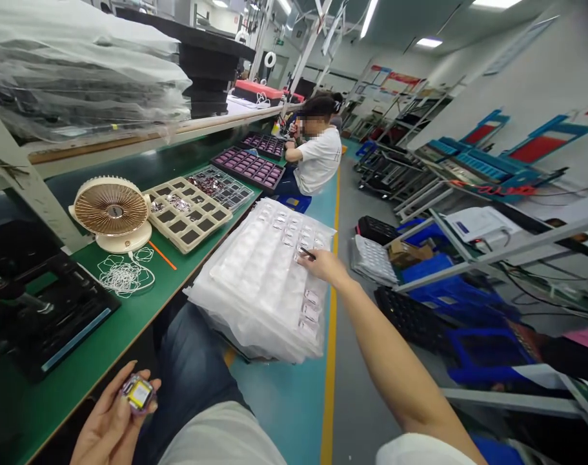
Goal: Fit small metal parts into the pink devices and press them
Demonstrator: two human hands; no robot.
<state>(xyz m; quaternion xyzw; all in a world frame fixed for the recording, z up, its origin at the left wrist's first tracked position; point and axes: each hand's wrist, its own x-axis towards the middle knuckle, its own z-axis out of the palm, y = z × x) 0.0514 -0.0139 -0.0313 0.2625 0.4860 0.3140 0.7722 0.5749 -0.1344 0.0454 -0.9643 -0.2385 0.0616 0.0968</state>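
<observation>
In the lower left, my left hand (114, 413) is closed around a small square electronic module (139, 393) with a yellow-framed pale face and purplish edges. My right hand (320, 265) reaches out over a stack of white plastic blister trays (255, 271) and grips a thin dark tool (307, 253), perhaps tweezers. The tool's tip is at one of the pockets; whether it touches a part there cannot be made out. Small purplish parts (310, 312) sit in several pockets at the near right corner, and more small parts (286, 226) show in the far rows.
On the green bench (177, 284) stand a cream fan (112, 210), a coiled white cable (124, 274), a beige compartment tray (190, 213) and dark trays of purple parts (248, 165). A seated co-worker (317, 152) is farther along. Racks and blue crates (434, 278) line the right.
</observation>
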